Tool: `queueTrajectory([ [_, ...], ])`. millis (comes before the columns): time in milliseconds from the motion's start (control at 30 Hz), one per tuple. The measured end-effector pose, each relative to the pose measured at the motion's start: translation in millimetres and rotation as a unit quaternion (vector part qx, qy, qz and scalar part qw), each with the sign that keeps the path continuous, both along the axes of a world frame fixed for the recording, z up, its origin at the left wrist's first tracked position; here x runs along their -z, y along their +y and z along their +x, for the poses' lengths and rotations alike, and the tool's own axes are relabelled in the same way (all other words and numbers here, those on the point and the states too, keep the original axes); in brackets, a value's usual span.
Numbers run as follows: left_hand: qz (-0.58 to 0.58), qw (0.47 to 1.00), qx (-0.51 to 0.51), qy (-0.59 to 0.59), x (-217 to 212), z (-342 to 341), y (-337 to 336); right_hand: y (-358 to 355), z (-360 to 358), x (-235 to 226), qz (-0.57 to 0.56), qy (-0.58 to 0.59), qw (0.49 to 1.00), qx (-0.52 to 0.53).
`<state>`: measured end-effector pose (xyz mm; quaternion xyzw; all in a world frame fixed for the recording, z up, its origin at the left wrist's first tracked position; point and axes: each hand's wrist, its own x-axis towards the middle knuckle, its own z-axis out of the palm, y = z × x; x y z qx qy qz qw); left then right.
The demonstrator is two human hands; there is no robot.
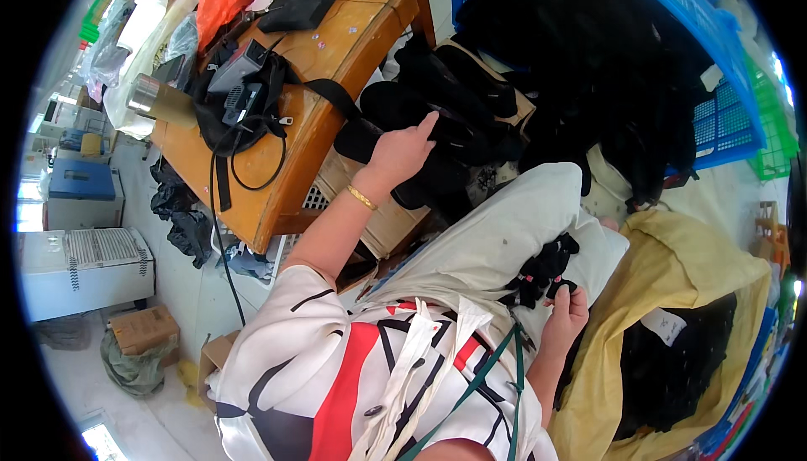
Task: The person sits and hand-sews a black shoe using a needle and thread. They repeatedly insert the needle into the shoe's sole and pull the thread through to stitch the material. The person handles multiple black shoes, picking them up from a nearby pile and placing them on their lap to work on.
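My left hand [402, 152] reaches forward and lies on a heap of black fabric pieces [437, 112] stacked on a cardboard box [382, 221]; its fingers press on one dark piece. A gold bracelet circles that wrist. My right hand [568, 310] rests by my right thigh and pinches a small black fabric item with pink spots [538, 272] that lies on my light trousers [496, 230].
A wooden table [324, 83] at the left carries a black strap bag, cables, a metal cup and an orange bag. A blue crate [714, 66] full of black cloth stands ahead. A yellow sack [672, 293] with black cloth sits at my right. Boxes lie on the floor.
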<state>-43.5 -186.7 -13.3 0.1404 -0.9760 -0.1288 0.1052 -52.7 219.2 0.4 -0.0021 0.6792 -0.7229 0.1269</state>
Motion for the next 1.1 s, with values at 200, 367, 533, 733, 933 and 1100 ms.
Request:
queueTrajectory([
  [200, 0.047, 0.99, 0.028, 0.127, 14.4, 2.7, -10.2, -1.6, 11.2, -5.6, 0.004, -0.015, 1.0, 0.026],
  [367, 0.016, 0.982, 0.036, 0.187, 14.9, 16.0, 2.4, 8.6, 21.3, -5.8, 0.014, 0.003, 0.999, 0.031],
  [533, -0.087, 0.993, 0.056, 0.055, 78.1, 49.6, -31.9, 13.3, 28.7, -4.8, -0.011, -0.01, 0.999, 0.04],
  [733, -0.064, 0.989, 0.043, 0.123, 74.3, 53.3, -19.2, 18.7, 32.7, -4.2, -0.017, -0.025, 0.997, 0.068],
  [933, 0.123, 0.974, 0.06, 0.178, 20.5, 32.9, 66.1, 28.6, 21.5, -15.4, 0.024, -0.015, 0.996, 0.087],
  [1100, 0.408, 0.901, 0.03, -0.145, 153.0, 25.7, 121.4, 45.8, -10.8, -14.9, 0.041, 0.001, 0.992, 0.116],
])
